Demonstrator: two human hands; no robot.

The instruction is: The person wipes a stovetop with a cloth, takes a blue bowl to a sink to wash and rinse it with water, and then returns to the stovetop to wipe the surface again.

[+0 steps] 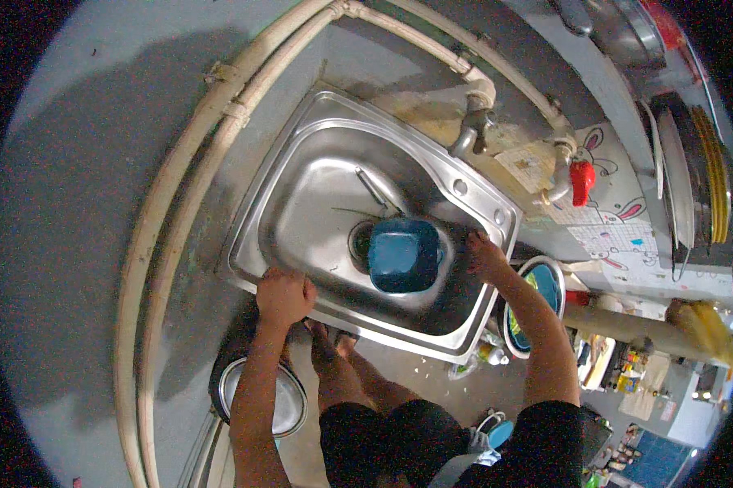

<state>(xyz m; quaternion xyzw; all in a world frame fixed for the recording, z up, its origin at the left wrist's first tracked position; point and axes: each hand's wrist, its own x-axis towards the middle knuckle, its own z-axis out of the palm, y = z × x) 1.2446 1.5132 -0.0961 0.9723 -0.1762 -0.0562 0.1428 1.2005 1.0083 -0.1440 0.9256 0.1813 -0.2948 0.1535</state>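
Note:
A stainless steel sink (pixel 305 201) set in the corner lies before me. My left hand (pixel 284 296) is curled into a fist at its front left rim, and nothing shows inside the fist. My right hand (pixel 485 257) reaches over the right side, with the fingers by the inner wall; whether they hold anything is hidden. A blue, square, plastic-looking container (pixel 405 255) sits in the sink, to the left of my right hand. It partly covers the dark round drain (pixel 360 241). Behind it lies a slim utensil (pixel 371 186), its kind unclear.
A metal tap (pixel 473 131) and a tap with a red handle (pixel 577 183) stick out from the back wall. Pale pipes (pixel 186 177) run along the left wall. Plates (pixel 677 177) stand in a rack at right. A round basin (pixel 531 308) and a metal pot (pixel 263 396) flank the sink.

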